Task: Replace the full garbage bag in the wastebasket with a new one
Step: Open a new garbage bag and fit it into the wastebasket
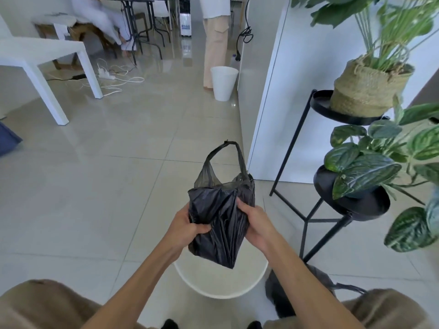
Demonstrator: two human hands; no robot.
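I hold a new black garbage bag (221,210) with both hands above a white wastebasket (221,286) that stands on the floor between my knees. My left hand (187,226) grips the bag's left side and my right hand (256,224) grips its right side. The bag is crumpled, with a handle loop sticking up at its top. The wastebasket's inside looks bare and pale. A filled dark bag (297,293) with a handle lies on the floor to the right of the wastebasket, partly hidden by my right arm.
A black metal plant stand (332,210) with leafy pots stands close on the right beside a white wall (285,91). A second white bin (223,83) and a standing person's legs are farther ahead. A white table (47,58) and cables lie at the left.
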